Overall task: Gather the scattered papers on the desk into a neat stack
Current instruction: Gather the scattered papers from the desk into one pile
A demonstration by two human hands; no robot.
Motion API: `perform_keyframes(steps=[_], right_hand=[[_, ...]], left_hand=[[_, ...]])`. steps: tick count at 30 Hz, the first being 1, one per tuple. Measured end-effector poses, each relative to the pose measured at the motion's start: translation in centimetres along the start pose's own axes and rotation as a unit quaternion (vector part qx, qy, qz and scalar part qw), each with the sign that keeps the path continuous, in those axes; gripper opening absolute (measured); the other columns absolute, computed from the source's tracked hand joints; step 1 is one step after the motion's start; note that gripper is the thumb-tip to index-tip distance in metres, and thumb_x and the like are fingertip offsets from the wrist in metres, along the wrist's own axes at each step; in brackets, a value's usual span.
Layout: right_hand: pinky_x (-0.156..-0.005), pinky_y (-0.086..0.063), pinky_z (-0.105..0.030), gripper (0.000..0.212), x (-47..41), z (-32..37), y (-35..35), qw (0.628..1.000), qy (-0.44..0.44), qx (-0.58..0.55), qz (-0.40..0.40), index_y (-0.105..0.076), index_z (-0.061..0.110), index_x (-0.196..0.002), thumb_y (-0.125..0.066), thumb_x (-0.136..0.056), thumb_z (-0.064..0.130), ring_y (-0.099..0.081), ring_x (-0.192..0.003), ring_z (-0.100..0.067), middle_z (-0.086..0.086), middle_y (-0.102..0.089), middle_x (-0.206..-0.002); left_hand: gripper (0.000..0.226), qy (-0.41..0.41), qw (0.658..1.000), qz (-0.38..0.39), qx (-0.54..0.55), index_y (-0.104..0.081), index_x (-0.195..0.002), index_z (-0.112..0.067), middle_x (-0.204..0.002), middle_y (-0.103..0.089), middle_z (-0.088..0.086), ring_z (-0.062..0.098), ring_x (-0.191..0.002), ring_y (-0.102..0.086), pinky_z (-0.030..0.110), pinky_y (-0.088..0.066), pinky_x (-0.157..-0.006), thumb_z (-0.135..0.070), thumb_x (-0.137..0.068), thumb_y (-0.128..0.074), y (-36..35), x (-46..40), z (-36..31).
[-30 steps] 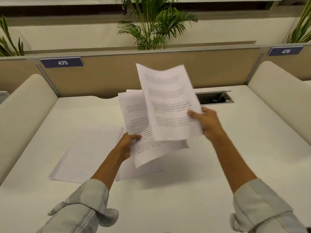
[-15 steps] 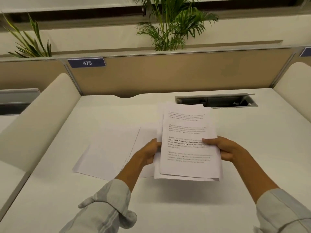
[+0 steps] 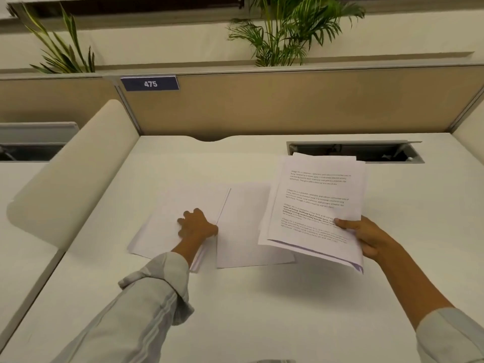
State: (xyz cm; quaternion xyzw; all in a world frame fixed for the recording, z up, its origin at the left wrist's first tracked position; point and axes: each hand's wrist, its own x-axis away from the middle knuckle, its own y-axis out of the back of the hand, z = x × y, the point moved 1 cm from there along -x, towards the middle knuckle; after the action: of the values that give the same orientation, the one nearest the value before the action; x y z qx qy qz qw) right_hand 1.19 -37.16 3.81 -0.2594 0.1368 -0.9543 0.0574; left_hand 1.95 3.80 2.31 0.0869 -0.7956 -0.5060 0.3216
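My right hand [image 3: 366, 238] grips a bundle of printed papers [image 3: 317, 203] at its lower right corner and holds it just above the white desk [image 3: 262, 310]. The sheets in the bundle are nearly aligned, with text facing up. My left hand [image 3: 196, 225] rests palm down, fingers spread, on a blank sheet [image 3: 172, 218] lying flat at the left. A second blank sheet [image 3: 243, 231] lies flat between that sheet and the bundle, partly under the bundle's left edge.
A beige partition [image 3: 288, 106] with a "475" label [image 3: 149, 83] closes the desk's back. An open cable slot [image 3: 379, 150] sits at the back right, just behind the bundle. Padded side dividers [image 3: 76, 171] flank the desk. Plants stand behind the partition.
My left hand let go of the bundle and moved left onto the flat blank sheet. My right hand alone now holds the bundle, shifted to the right.
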Motion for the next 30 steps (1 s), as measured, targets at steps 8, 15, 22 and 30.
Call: perform_keyframes(steps=[8, 15, 22, 30], right_hand=[[-0.066, -0.061, -0.04, 0.036, -0.2, -1.5, -0.8, 1.0, -0.022, -0.007, -0.019, -0.065, 0.014, -0.116, -0.065, -0.084, -0.003, -0.074, -0.093, -0.033, -0.014, -0.074, -0.111], [-0.065, -0.061, -0.041, 0.036, -0.3, -2.5, -1.0, 0.999, -0.031, -0.015, -0.028, -0.064, 0.013, -0.117, -0.064, -0.085, -0.004, -0.074, -0.091, -0.033, -0.014, -0.075, -0.109], [-0.065, -0.061, -0.042, 0.035, -0.4, -3.3, -1.3, 0.999, -0.036, -0.012, -0.039, -0.063, 0.011, -0.118, -0.065, -0.085, -0.003, -0.074, -0.09, -0.034, -0.015, -0.075, -0.11], [-0.065, -0.061, -0.041, 0.037, -1.2, -3.4, -2.5, 0.998, -0.03, -0.013, -0.048, -0.062, 0.008, -0.121, -0.065, -0.086, -0.004, -0.073, -0.093, -0.035, -0.016, -0.074, -0.11]], left_hand=[[0.073, -0.05, 0.997, -0.012, -0.057, -0.047, -0.121, -0.007, -0.122, -0.052, 0.013, 0.035, -0.115, -0.051, 0.043, -0.051, -0.088, -0.041, -0.065, -0.08, -0.7, -0.4, 0.6], [0.046, -0.123, 0.977, -0.087, -0.152, -0.046, -0.11, -0.007, -0.108, -0.062, 0.012, 0.032, -0.098, -0.064, 0.034, -0.049, -0.074, -0.014, -0.074, -0.073, -0.7, -1.0, 1.6], [0.035, -0.158, 0.956, -0.19, -0.158, -0.049, -0.116, -0.007, -0.101, -0.067, 0.012, 0.031, -0.087, -0.067, 0.035, -0.051, -0.072, -0.02, -0.086, -0.062, 0.3, -1.9, 2.7], [0.022, -0.177, 0.92, -0.214, 0.277, -0.064, -0.082, -0.004, -0.078, -0.066, 0.01, 0.031, -0.073, -0.066, 0.031, -0.049, -0.061, -0.023, -0.078, -0.073, 7.3, -1.4, -0.3]])
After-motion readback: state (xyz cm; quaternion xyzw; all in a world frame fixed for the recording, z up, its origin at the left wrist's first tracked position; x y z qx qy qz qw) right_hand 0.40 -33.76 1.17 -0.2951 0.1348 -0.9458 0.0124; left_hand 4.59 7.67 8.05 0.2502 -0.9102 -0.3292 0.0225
